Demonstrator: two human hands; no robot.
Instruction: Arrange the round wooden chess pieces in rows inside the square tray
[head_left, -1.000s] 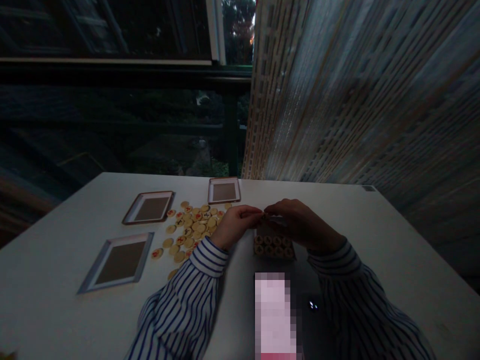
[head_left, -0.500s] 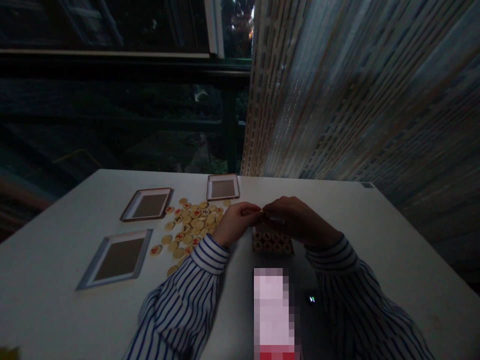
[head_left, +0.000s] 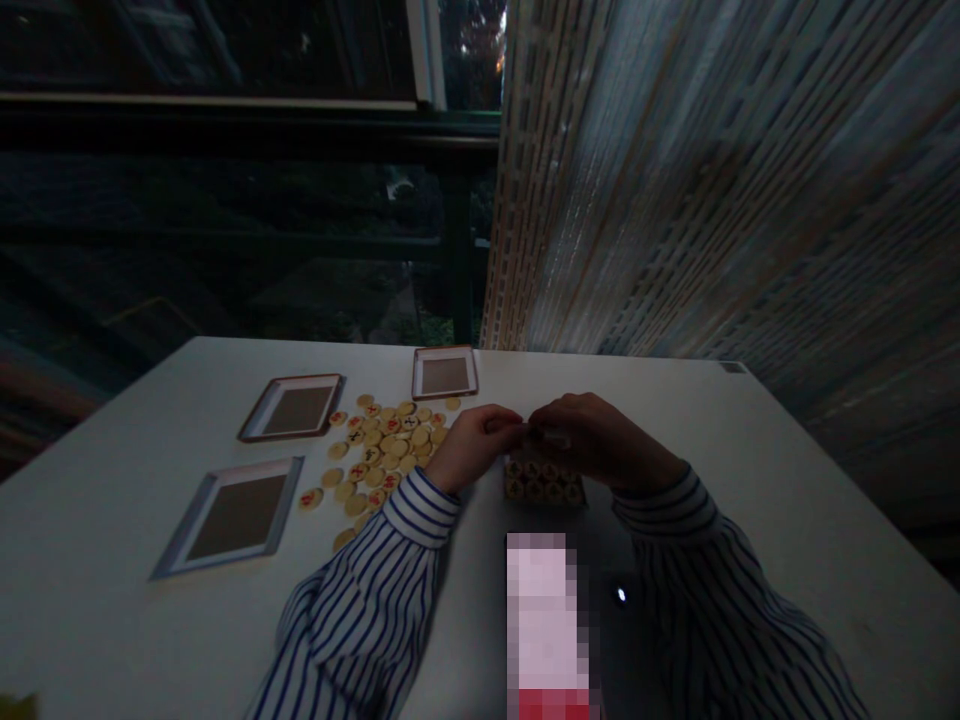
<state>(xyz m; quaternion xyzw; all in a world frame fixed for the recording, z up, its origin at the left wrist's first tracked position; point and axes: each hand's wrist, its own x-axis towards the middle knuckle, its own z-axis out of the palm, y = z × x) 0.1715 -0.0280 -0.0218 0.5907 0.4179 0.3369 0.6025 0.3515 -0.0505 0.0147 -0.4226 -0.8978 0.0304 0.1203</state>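
My left hand point(head_left: 478, 442) and my right hand point(head_left: 592, 436) meet fingertip to fingertip over a small box point(head_left: 545, 481) packed with rows of round wooden game pieces. Both hands are closed in a pinch where they touch; what they pinch is too small and dark to name. A loose heap of the same pale round pieces point(head_left: 379, 452), marked in red or black, lies on the white table point(head_left: 112, 480) just left of my left hand. Both sleeves are blue-and-white striped.
Three shallow rectangular trays lie left of the heap: one near point(head_left: 234, 515), one further back point(head_left: 294, 408), a smaller one at the back point(head_left: 445, 373). A striped curtain point(head_left: 712, 180) hangs behind on the right; a dark window is on the left.
Both hands stay pinched together over the box. The view has shifted slightly, so everything sits a little higher in the picture.
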